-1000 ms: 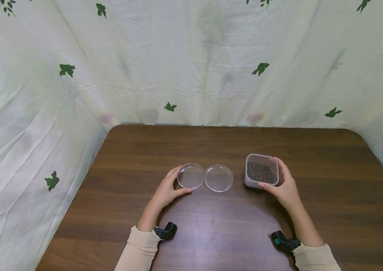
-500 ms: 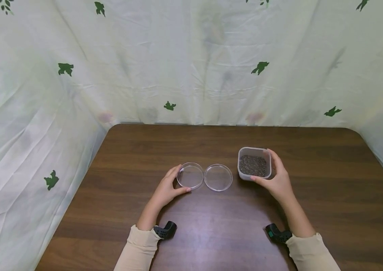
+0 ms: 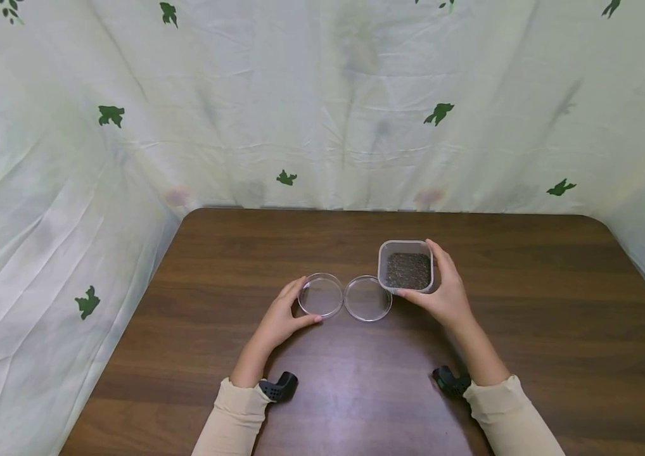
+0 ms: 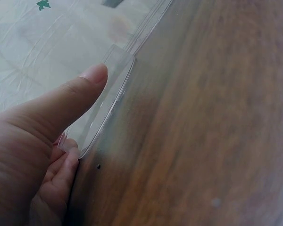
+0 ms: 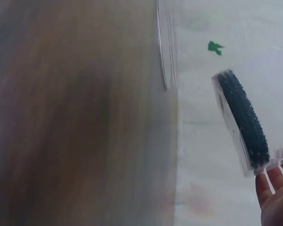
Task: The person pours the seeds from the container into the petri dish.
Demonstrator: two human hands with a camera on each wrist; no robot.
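Note:
My left hand holds the left of two clear round petri dish halves, thumb at the near rim and fingers at the far side; the left wrist view shows its low clear wall between thumb and fingers. The other half lies just right of it on the table. My right hand grips a clear square plastic tub by its right side, thumb at the front. Dark fine granules cover its bottom. In the right wrist view the tub hangs above the table, tilted in that view.
The brown wooden table ends at a back edge against a pale cloth with green bird shapes. Black wrist devices sit on the left wrist and right wrist. A tiny dark speck lies near the left dish.
My right hand has carried the tub left and farther back, so that it now overlaps the right petri dish half in the head view. My left hand has stayed in place.

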